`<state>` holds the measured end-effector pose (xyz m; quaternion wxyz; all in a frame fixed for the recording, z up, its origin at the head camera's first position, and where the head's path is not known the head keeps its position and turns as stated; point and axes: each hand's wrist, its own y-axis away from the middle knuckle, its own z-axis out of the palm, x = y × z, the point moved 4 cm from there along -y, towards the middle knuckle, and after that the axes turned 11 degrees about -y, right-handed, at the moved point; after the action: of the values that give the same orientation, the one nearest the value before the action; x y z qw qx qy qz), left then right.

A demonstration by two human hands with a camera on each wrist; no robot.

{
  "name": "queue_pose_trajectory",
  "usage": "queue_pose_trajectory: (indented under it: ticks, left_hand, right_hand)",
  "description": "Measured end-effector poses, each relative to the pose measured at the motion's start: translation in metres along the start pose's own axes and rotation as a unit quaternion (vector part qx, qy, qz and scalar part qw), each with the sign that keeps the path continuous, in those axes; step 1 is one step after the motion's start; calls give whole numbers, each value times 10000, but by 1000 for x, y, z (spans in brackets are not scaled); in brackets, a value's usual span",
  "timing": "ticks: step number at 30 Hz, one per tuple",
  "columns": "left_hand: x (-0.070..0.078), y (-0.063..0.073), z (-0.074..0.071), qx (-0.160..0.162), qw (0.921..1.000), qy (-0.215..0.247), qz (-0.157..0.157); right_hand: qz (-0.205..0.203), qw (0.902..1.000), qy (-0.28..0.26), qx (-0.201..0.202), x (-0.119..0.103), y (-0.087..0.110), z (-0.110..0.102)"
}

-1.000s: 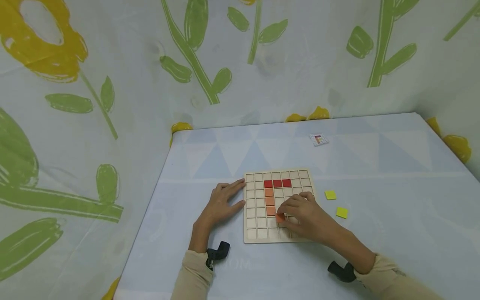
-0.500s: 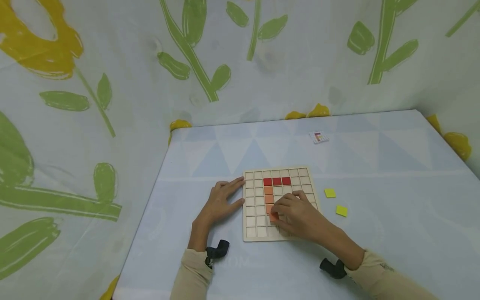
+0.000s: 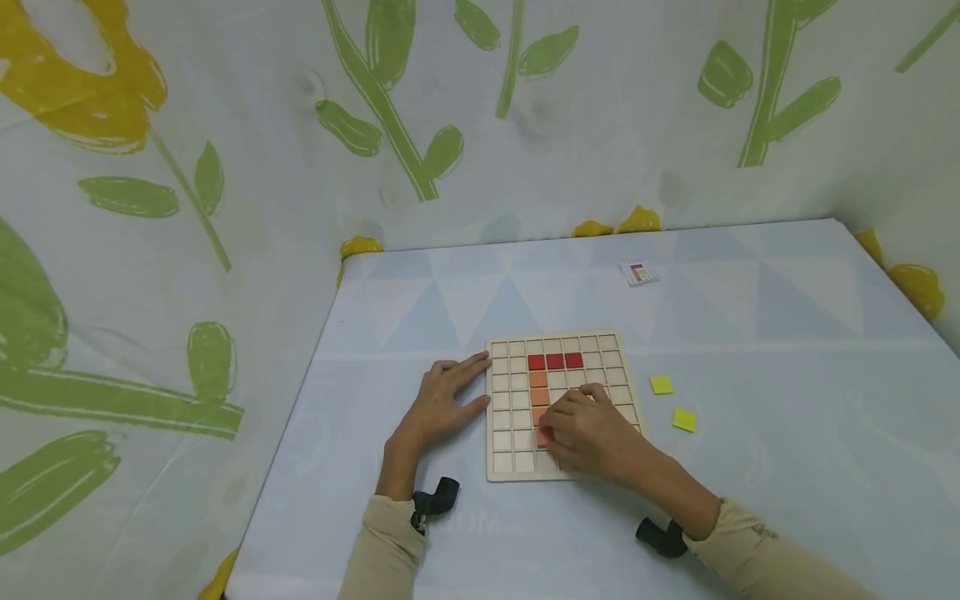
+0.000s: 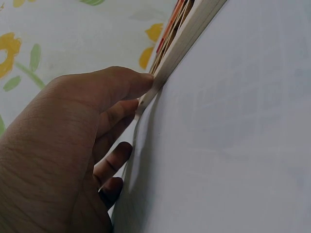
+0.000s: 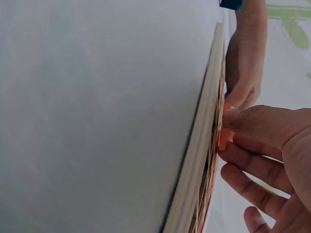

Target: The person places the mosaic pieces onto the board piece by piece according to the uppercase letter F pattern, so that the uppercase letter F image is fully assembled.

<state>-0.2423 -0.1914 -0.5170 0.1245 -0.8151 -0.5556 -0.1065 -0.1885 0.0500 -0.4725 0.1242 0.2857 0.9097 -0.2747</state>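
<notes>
A square wooden grid board (image 3: pixel 512 462) lies on the table. Three red tiles (image 3: pixel 555 362) form a row in its upper part. Below the leftmost of them runs a column of orange tiles (image 3: pixel 539 397). My right hand (image 3: pixel 592 429) pinches another orange tile (image 3: pixel 543 437) between thumb and fingers at the column's lower end; in the right wrist view this orange tile (image 5: pixel 225 139) stands at the board's surface. With fingers extended, my left hand (image 3: pixel 441 404) touches the board's left edge, and its thumb (image 4: pixel 131 83) meets that wooden edge in the left wrist view.
Two yellow tiles (image 3: pixel 661 385) lie on the table to the right of the board. Farther back is a small card (image 3: pixel 639 272) printed with a coloured grid pattern. Flower-patterned cloth (image 3: pixel 570 142) hangs behind the table and along its left side.
My right hand has moved a little to the left with the orange tile, bringing it under the orange column. The left hand has stayed at the board's edge.
</notes>
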Motion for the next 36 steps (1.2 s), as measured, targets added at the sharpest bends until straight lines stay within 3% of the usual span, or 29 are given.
queue_pose_trajectory:
  ticks: [23, 36]
  left_hand:
    - [3, 0, -3, -95, 10000, -8, 1]
    - [3, 2, -2, -107, 9999, 52, 11]
  right_hand:
    - [-115, 9997, 45, 203, 1, 3, 4]
    - [201, 9984, -481, 215, 4, 10, -8]
